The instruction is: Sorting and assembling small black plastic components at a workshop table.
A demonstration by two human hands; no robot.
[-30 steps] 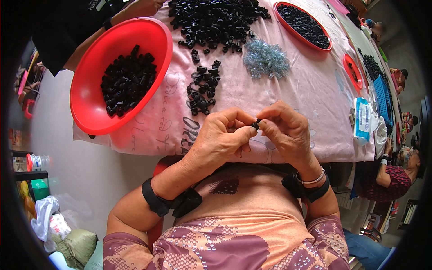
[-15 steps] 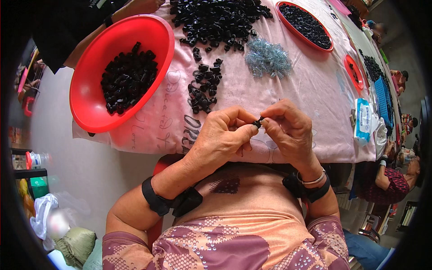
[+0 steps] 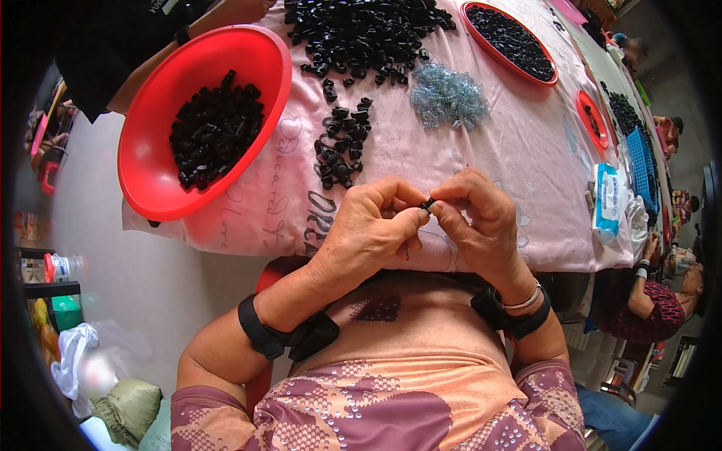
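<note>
Over the near edge of the cloth, my left hand [image 3: 374, 227] pinches a small black plastic part [image 3: 427, 204] between thumb and forefinger. From the other side, the thumb and fingertips of my right hand [image 3: 481, 219] close on the same part, so the two hands nearly meet. Its finer shape is too small to make out. Just beyond my left hand lies a small cluster of black plastic parts [image 3: 342, 146]. Farther off, a heap of shiny, pale blue, see-through little pieces [image 3: 449, 98] rests on the pink cloth [image 3: 511, 146].
A red basin [image 3: 147, 169] with black parts stands at the left. A large black heap [image 3: 361, 34] lies at the back, beside a red tray [image 3: 555, 75]. On the right are a wipes pack [image 3: 606, 203] and a blue basket [image 3: 641, 169]. Other people sit nearby.
My right hand has shifted slightly left, closer to my left fingertips, and the held part has tilted a little. My left hand has barely moved.
</note>
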